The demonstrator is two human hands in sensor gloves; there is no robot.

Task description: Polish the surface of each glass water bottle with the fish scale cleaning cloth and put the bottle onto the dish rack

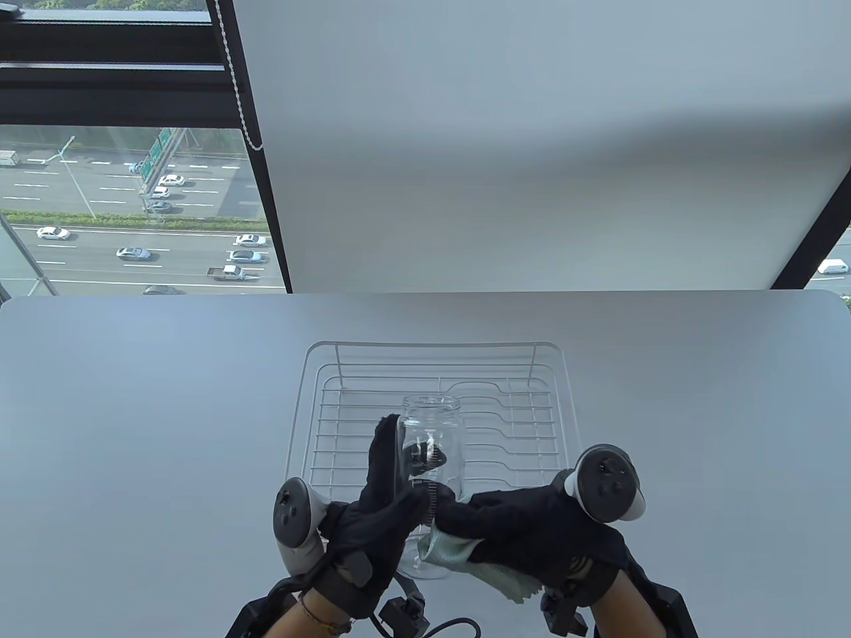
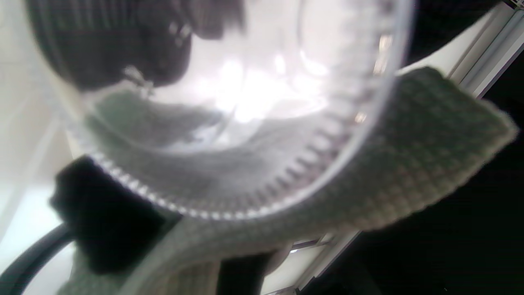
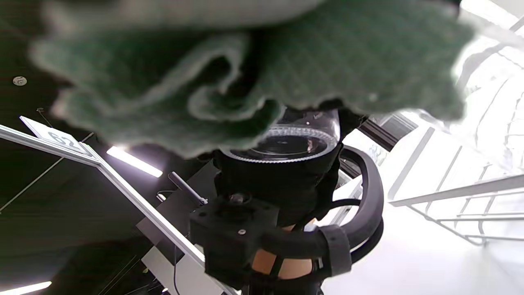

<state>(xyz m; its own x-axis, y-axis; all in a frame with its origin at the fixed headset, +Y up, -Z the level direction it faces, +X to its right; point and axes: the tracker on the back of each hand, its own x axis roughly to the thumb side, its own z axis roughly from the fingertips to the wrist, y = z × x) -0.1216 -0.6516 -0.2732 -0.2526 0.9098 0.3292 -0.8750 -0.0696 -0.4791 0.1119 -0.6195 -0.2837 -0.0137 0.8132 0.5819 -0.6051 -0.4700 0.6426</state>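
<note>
My left hand [image 1: 379, 525] has its grip wrapped round the lower body of the glass bottle [image 1: 431, 452], fingers reaching up the left side of the glass, and I hold it in the air with its open mouth tipped away from me, above the near edge of the dish rack [image 1: 558, 372] on the tabletop [image 1: 166, 399]. My right hand [image 1: 525, 525] has its grip clamped on the green fish scale cloth [image 1: 452, 555], pressing it against the bottle's lower right side close to the base. The main risk, as I judge it, is the bottle slipping: smooth glass against a glove, held from one side only, while the other hand pushes and rubs against it. If I press hard with the cloth without bracing, the bottle could twist out of my fingers and drop onto the wire rack or the tabletop and crack. The cloth hangs loose below my hand, and a trailing corner could snag on the rack wires when I lower the bottle. The rack looks empty, so setting the bottle down tilted could let it roll between the wires or tip over.
</note>
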